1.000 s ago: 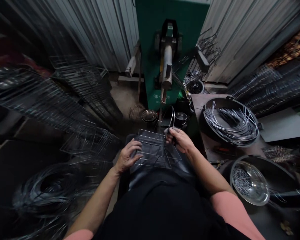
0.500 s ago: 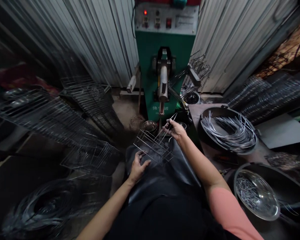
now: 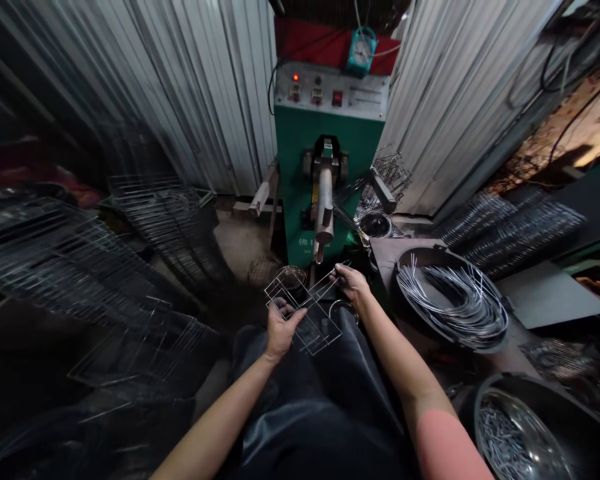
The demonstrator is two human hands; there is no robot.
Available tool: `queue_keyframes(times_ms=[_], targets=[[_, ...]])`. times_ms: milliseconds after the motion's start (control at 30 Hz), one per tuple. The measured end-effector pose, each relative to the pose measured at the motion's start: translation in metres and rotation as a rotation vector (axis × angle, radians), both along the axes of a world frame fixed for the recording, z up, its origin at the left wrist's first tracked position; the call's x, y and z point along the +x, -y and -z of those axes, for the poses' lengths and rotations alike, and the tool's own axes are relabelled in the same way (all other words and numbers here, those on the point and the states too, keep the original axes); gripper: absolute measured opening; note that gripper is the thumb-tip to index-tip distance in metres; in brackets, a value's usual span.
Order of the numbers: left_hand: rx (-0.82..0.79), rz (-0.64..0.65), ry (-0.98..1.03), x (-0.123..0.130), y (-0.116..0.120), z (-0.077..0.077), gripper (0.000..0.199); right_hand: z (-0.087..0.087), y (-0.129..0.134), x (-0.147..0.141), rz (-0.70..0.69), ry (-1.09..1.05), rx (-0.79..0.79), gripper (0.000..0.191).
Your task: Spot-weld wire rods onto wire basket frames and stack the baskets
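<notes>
A small wire rack (image 3: 314, 297) of thin crossed rods is held over my lap, spanning both hands. My left hand (image 3: 281, 330) grips its left side, with the thumb stretched along the near wires and the fingers curled among the rods. At the far right corner my right hand (image 3: 351, 281) pinches the rack's end. Just beyond the rack, the electrode arm (image 3: 324, 207) of a green spot-welding machine (image 3: 300, 153) points down toward it. The rack looks apart from the electrode tip (image 3: 320, 253). A dark apron (image 3: 300, 420) covers my lap.
To the right, a round pan (image 3: 404, 303) holds bent wires, and a metal bowl (image 3: 543, 427) holds short rods. Stacked wire racks (image 3: 155, 213) stand at left, blurred. More wirework (image 3: 510, 230) is piled at the far right. A pressure gauge (image 3: 361, 50) tops the machine.
My left hand has closed on the rack, where before its fingers were apart beside it. The rack has turned and spread leftward. The view has tilted up, showing the gauge.
</notes>
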State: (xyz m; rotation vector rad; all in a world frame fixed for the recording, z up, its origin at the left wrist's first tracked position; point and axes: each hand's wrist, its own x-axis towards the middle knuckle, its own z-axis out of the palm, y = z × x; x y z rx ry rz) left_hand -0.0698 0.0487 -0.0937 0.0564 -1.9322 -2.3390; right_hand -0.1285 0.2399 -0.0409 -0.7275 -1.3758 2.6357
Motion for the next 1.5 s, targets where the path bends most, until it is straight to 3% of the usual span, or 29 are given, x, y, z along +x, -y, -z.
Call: queue_keyframes(times_ms=[233, 533, 933, 1133, 1267, 1367, 1500], targets=[[0.021, -0.012, 0.026, -0.039, -0.013, -0.017, 0.042, 0.002, -0.009, -0.013, 0.125, 0.015, -0.014, 0.019], [0.139, -0.045, 0.013, -0.061, -0.037, -0.035, 0.041, -0.006, -0.021, -0.032, 0.193, -0.059, 0.003, 0.021], [0.294, -0.04, 0.104, -0.076, -0.048, -0.034, 0.045, -0.003, -0.02, -0.046, 0.274, -0.052, 0.007, 0.02], [0.257, -0.04, 0.11, -0.074, -0.047, -0.03, 0.045, -0.003, -0.017, -0.041, 0.305, -0.056, -0.005, 0.02], [0.205, 0.056, 0.106, -0.071, -0.038, -0.031, 0.04, -0.006, -0.018, -0.039, 0.295, -0.058, -0.003, 0.02], [0.12, 0.178, 0.13, -0.069, -0.028, -0.034, 0.036, -0.008, -0.019, -0.032, 0.205, -0.022, 0.031, 0.017], [0.093, 0.278, 0.159, -0.068, -0.024, -0.037, 0.036, -0.006, -0.034, 0.011, 0.072, -0.02, 0.262, 0.021]])
